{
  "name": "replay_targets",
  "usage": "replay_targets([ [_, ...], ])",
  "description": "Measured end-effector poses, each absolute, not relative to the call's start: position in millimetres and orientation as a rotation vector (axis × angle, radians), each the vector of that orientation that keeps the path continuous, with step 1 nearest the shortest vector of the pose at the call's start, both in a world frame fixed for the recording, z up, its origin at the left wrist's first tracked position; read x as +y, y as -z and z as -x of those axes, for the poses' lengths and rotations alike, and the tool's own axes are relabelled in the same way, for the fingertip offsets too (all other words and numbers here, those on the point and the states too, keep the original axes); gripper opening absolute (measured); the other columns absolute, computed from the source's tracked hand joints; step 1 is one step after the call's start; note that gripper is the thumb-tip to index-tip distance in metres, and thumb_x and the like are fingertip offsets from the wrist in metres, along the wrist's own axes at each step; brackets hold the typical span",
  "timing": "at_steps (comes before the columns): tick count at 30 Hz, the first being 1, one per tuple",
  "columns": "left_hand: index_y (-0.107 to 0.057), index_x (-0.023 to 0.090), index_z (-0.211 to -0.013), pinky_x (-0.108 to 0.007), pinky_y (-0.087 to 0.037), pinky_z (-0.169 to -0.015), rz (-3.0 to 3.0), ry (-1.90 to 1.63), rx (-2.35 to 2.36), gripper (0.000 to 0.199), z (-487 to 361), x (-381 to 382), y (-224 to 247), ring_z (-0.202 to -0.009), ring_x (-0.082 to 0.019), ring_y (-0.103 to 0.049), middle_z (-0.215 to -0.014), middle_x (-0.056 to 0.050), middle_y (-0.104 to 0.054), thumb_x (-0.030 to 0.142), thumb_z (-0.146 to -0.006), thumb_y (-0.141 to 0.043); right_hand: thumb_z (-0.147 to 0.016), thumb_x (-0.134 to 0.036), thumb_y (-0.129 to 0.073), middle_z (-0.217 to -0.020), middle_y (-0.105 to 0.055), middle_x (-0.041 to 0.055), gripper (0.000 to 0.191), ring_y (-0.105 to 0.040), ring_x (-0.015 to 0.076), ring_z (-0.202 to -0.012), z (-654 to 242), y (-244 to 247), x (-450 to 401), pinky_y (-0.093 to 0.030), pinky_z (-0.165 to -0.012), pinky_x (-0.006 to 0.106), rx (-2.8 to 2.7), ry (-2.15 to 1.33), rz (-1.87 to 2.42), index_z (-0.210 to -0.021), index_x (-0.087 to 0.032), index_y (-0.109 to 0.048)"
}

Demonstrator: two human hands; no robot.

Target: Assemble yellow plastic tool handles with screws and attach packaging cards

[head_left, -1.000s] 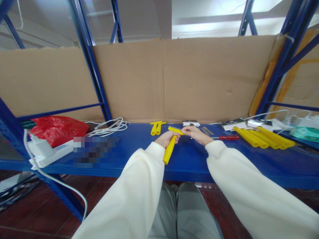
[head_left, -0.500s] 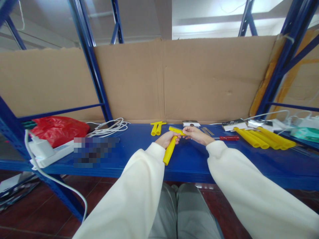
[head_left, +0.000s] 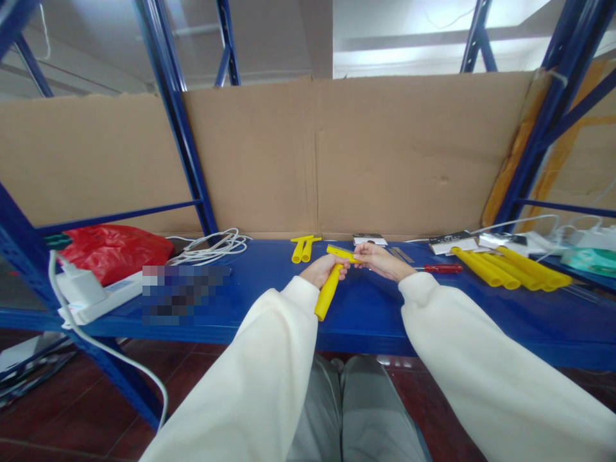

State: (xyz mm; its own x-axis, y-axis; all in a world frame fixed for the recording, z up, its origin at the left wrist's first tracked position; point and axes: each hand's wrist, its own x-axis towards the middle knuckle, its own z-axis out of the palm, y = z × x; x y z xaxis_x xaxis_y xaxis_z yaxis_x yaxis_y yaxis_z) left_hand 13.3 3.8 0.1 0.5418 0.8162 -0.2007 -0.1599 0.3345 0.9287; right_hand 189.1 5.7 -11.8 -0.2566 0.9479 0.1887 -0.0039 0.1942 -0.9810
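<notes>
A yellow T-shaped tool [head_left: 327,296] is in my left hand [head_left: 321,271], whose fingers are wrapped round it just below its head. The handle slants down towards the shelf's front edge. My right hand [head_left: 378,260] is closed at the right end of the tool's head, fingertips pinched there; what they hold, if anything, is too small to make out. Behind my left hand, two similar yellow tools [head_left: 302,249] lie side by side. Thin metal strips [head_left: 401,255] and a red-handled screwdriver [head_left: 443,268] lie to the right of my right hand.
Several yellow handles [head_left: 510,269] lie at the right of the blue shelf [head_left: 269,282], near a black-and-white packet [head_left: 451,242]. A red bag [head_left: 115,250], a power strip [head_left: 110,298] and coiled white cable [head_left: 216,246] are at the left. Cardboard [head_left: 409,154] stands behind.
My right fingertips have shifted very slightly at the end of the tool's head. My left hand keeps its hold, and the things on the shelf look the same.
</notes>
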Motion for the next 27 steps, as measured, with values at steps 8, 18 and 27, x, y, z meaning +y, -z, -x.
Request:
replay_targets([
  [8, -0.050, 0.015, -0.075, -0.015, -0.031, -0.039, -1.046, -0.717, 0.858, 0.025, -17, -9, -11, -0.039, -0.006, -0.037, -0.054, 0.004, -0.045, 0.002, -0.093, -0.040, -0.062, -0.025, -0.087, -0.069, -0.063, -0.0050, 0.034, -0.060, 0.0104, -0.062, -196, 11, 8, -0.046, -0.062, 0.024, -1.531, -1.316, 0.875, -0.076, -0.022, -0.056],
  [18, -0.054, 0.013, -0.078, -0.016, -0.031, -0.040, -1.042, -0.722, 0.851, 0.021, -16, -5, -7, -0.040, -0.007, -0.038, -0.054, 0.003, -0.045, 0.000, -0.088, -0.040, -0.056, -0.030, -0.092, -0.069, -0.064, -0.0044, 0.042, -0.060, 0.0108, -0.061, -198, 15, 14, -0.043, -0.059, 0.024, -1.562, -1.349, 0.837, -0.077, -0.022, -0.057],
  [27, -0.050, 0.014, -0.073, -0.014, -0.027, -0.037, -1.049, -0.746, 0.910, 0.031, -19, -15, -15, -0.037, -0.005, -0.034, -0.050, 0.004, -0.043, 0.000, -0.094, -0.033, -0.062, -0.023, -0.088, -0.073, -0.063, -0.0041, 0.034, -0.061, 0.0114, -0.066, -198, 18, 17, -0.048, -0.065, 0.026, -1.551, -1.364, 0.798, -0.079, -0.022, -0.059],
])
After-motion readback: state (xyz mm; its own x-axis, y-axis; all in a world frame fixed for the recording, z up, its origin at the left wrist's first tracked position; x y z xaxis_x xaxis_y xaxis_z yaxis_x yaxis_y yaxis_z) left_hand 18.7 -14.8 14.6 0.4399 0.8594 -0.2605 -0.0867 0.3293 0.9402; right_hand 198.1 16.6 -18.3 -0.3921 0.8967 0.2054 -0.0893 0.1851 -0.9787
